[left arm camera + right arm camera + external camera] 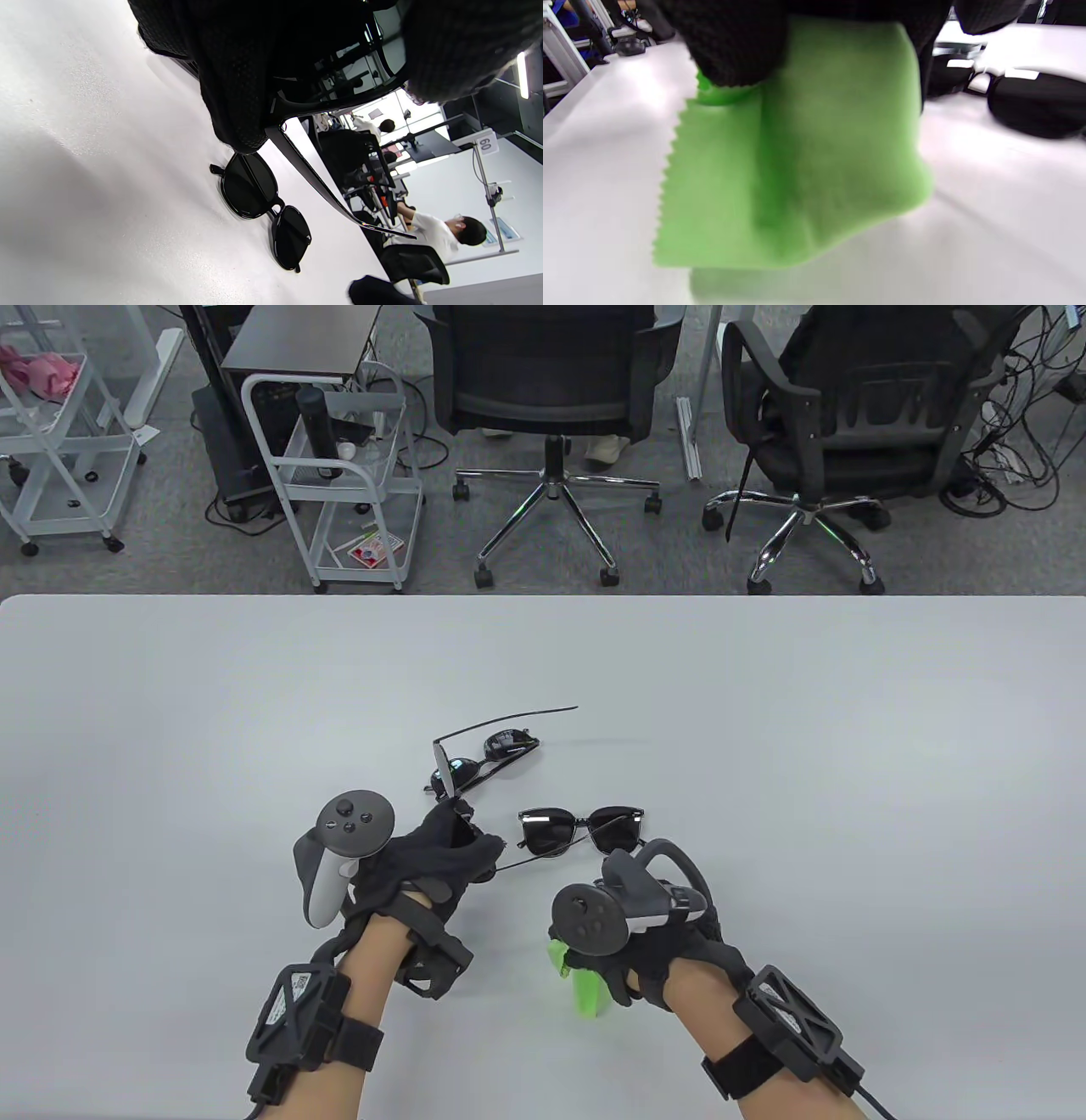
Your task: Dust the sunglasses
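My left hand point(462, 838) grips a pair of black sunglasses point(501, 748) by one lens and holds it tilted, with one thin temple sticking out to the far right. In the left wrist view its lens point(360, 67) sits between my gloved fingers point(237, 84). A second black pair point(581, 830) lies on the white table point(848, 729) between my hands, also in the left wrist view point(263, 216) and blurred in the right wrist view point(1035, 101). My right hand point(585, 963) pinches a green cleaning cloth point(587, 988) that hangs down close over the table point(797, 169).
Beyond the table's far edge stand two black office chairs point(551, 381) and white wire carts point(348, 475). Cables lie on the floor at the far right.
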Motion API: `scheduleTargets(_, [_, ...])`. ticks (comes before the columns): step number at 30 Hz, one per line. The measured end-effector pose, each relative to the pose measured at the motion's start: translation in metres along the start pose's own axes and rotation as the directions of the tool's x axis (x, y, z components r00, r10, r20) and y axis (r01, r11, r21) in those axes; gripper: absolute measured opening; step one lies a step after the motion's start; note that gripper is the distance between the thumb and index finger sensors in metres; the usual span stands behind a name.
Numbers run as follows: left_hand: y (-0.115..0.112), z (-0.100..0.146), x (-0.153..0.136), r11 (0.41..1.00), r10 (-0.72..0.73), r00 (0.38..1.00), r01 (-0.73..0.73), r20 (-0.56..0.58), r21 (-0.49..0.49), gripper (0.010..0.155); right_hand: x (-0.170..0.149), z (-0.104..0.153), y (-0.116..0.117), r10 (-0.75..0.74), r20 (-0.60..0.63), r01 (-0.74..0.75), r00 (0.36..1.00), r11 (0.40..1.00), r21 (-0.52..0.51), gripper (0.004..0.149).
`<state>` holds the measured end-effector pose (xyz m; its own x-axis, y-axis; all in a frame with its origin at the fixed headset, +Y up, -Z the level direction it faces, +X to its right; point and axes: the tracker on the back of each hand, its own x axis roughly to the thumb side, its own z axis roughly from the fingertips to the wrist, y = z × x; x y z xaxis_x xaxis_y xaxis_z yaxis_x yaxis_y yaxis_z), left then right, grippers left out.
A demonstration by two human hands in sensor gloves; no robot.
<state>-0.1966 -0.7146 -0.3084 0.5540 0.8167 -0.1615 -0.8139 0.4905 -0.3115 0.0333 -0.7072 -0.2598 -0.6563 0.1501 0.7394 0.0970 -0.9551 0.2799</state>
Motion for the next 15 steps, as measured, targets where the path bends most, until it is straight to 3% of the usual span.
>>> scheduleTargets(4, [-0.002,0.000,0.001,1.000,0.004,1.000,-0.003,0.008,-0.005,0.095,0.003,-0.006,0.008,0.016,0.014,-0.017,1.000,0.997,0.079,0.059])
scheduleTargets(7, [-0.001,0.001,0.003,1.000,0.027,0.999,-0.028,0.027,0.007,0.095,-0.001,-0.001,-0.002,-0.028,0.015,0.028,0.999,0.999,0.024,0.064])
scheduleTargets(11, [0.000,0.006,0.009,0.996,0.079,0.994,-0.082,0.082,0.033,0.096,-0.019,0.015,-0.021,-0.112,-0.054,0.098,0.992,0.970,-0.223,0.055])
scheduleTargets(15, [-0.005,0.010,0.016,0.993,0.108,0.985,-0.112,0.138,0.022,0.096,-0.042,0.031,-0.030,-0.207,-0.155,0.121,0.966,0.892,-0.435,0.048])
